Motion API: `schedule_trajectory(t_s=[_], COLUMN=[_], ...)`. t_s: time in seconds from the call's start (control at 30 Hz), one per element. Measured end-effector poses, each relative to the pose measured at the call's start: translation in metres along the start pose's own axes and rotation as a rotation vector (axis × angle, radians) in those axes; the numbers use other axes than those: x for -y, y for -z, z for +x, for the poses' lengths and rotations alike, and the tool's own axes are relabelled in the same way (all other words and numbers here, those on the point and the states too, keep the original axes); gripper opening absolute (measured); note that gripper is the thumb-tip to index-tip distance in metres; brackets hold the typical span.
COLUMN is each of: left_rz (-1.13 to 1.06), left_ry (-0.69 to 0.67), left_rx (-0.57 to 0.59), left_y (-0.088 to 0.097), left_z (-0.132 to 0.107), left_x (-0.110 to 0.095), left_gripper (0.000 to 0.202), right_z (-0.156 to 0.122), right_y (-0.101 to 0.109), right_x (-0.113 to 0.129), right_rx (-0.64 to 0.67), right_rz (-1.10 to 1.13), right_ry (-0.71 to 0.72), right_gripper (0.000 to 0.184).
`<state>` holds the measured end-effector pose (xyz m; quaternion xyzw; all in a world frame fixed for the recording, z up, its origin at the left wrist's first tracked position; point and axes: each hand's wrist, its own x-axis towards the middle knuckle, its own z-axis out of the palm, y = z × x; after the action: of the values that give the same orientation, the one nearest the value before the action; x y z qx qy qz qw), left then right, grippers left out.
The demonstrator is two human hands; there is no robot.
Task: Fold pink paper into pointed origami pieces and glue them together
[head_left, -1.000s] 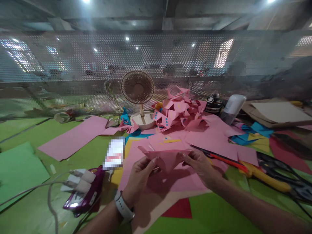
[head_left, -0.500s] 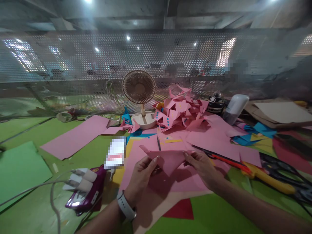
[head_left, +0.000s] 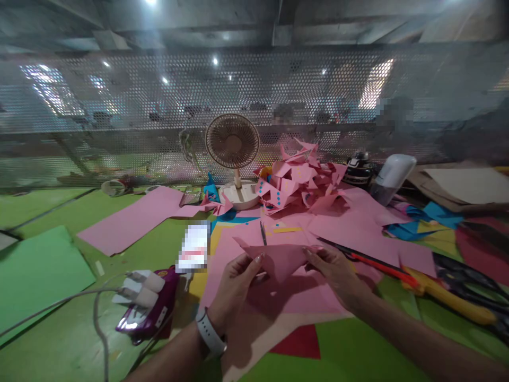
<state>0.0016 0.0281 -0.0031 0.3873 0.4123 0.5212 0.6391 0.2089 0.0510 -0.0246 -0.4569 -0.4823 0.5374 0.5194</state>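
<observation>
A folded, pointed piece of pink paper [head_left: 280, 260] is held in front of the person, above a large flat pink paper sheet [head_left: 225, 246], onto which shadow is cast. Its left part is pinched between the thumb and fingers of the left hand [head_left: 236, 278]; its right corner is likewise gripped by the right hand [head_left: 334, 270]. A downward point is formed by the piece between the two hands. A watch with a pale perforated strap [head_left: 210, 331] is worn on the left wrist. Behind the piece, a slim dark pointed object [head_left: 263, 233] is seen; its lower end is hidden. A narrow yellow paper strip [head_left: 287, 230] is noted near it on the sheet. A heaped pile of folded pink paper pieces [head_left: 294, 180] is located farther back, beside a round beige desk fan [head_left: 233, 142]. To the right, a tool with a yellow handle and red front part [head_left: 457, 297] is observed beside a black looped handle [head_left: 447, 265]. To the left, two white plugs are fitted to a glossy purple socket box [head_left: 169, 286], placed on the green tabletop [head_left: 338, 350]
</observation>
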Motion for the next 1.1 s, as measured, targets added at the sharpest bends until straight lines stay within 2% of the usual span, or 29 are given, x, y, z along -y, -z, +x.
schedule_trajectory(t_s=[0.23,0.47,0.63,0.77,0.87,0.97,1.1], left_rz=[0.015,0.035,0.002,0.024,0.139,0.286,0.354], left_ry=[-0.013,-0.044,-0.034,0.005,0.061,0.092,0.102], left_rx=[0.017,0.069,0.070,0.047,0.116,0.221,0.306], left_y=[0.000,0.001,-0.002,-0.005,-0.008,-0.012,-0.014], left_z=[0.001,0.000,-0.001,-0.002,-0.005,-0.009,-0.011], left_x=[0.001,0.004,0.003,-0.002,-0.002,0.001,0.008], left_gripper=[0.016,0.017,0.017,0.018,0.022,0.025,0.028], right_z=[0.000,-0.007,-0.005,-0.006,-0.011,-0.015,-0.016], right_y=[-0.001,-0.006,-0.006,-0.006,-0.008,-0.009,-0.010], right_x=[0.006,0.017,0.012,0.012,0.017,0.019,0.016], right_rx=[0.022,0.215,0.122,0.082,0.089,0.124,0.172], right_rz=[0.028,0.000,0.070,0.054,0.010,-0.018,0.011], right_ry=[0.012,-0.076,-0.060,-0.133,-0.160,-0.111,-0.058], right_gripper=[0.028,0.029,0.023,0.028,0.031,0.028,0.024])
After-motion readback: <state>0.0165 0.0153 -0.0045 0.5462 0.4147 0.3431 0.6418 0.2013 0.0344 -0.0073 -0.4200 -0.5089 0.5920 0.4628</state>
